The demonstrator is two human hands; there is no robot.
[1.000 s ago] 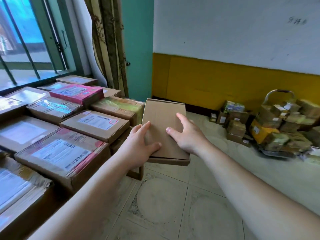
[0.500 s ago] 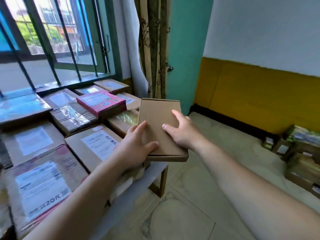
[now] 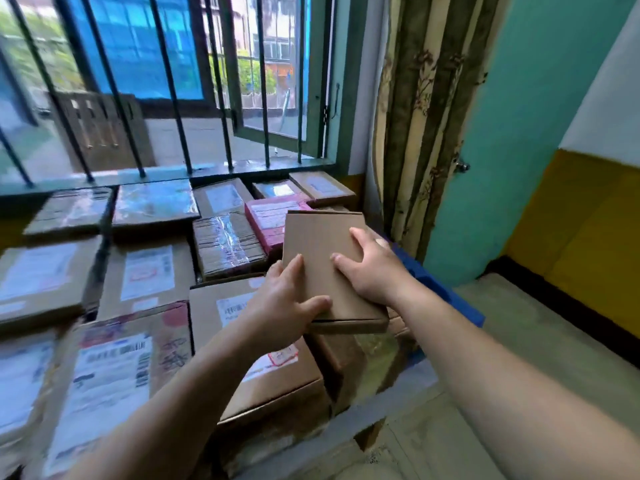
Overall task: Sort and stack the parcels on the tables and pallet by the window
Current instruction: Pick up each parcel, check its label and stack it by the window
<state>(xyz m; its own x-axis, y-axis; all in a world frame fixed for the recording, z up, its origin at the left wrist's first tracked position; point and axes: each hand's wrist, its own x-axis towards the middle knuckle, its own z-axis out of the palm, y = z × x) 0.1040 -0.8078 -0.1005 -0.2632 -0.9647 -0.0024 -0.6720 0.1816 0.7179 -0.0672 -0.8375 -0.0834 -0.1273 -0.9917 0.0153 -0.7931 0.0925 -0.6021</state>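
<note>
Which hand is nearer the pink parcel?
Right. The right hand lies on the plain flat box just right of the pink parcel; the left hand grips the box's near left corner, further from it.

Head cam, fwd-down, close over parcels [image 3: 145, 278]

The counter [image 3: 391, 401] has a pale grey edge that shows at the lower right, with a wooden leg [image 3: 369, 436] under its corner standing on the tiled floor [image 3: 519, 344]. Cardboard parcels [image 3: 145, 271] lie flat on it, packed close side by side up to the window sill, most with white labels. Among them are a tape-wrapped parcel [image 3: 225, 245] and a pink parcel [image 3: 268, 216]. A blue pallet [image 3: 446, 292] lies on the floor just beside the counter.
</note>
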